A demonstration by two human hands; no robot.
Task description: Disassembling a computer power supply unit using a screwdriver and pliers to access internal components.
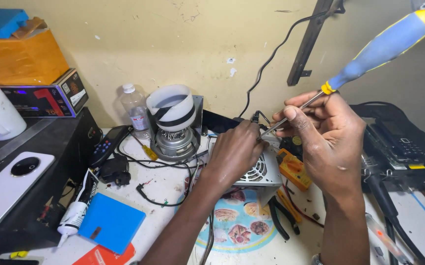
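The right hand (pixel 328 135) gripped the thin steel shaft of a long screwdriver with a blue and yellow plastic handle (pixel 383 45), fingers closed around the shaft just below the yellow collar. The tool's long axis ran on a diagonal: handle high toward the upper right, tip low toward the left, pointing at the left hand (pixel 237 147). The left hand was closed, fingertips pinched on a small black plug on a black cable (pixel 255 117), held directly above a grey metal box with a round fan grille (pixel 261 172). The tip lay just beside the plug, on its right; actual contact could not be resolved. The left hand was nearer the plug, the right hand nearer the handle. Packages and labels: a flat black rectangular carton with red and white printing (pixel 45 100) at left, under an orange-brown box (pixel 21 59) topped by a blue block; a clear plastic bottle with a white cap and pale label (pixel 135 110) against the wall; a white sealant tube with a black printed label (pixel 77 208) lying beside a flat blue square case (pixel 110 222); a red card at the bottom edge. An orange multimeter (pixel 293 168) lay right of the grey box, near the right wrist.
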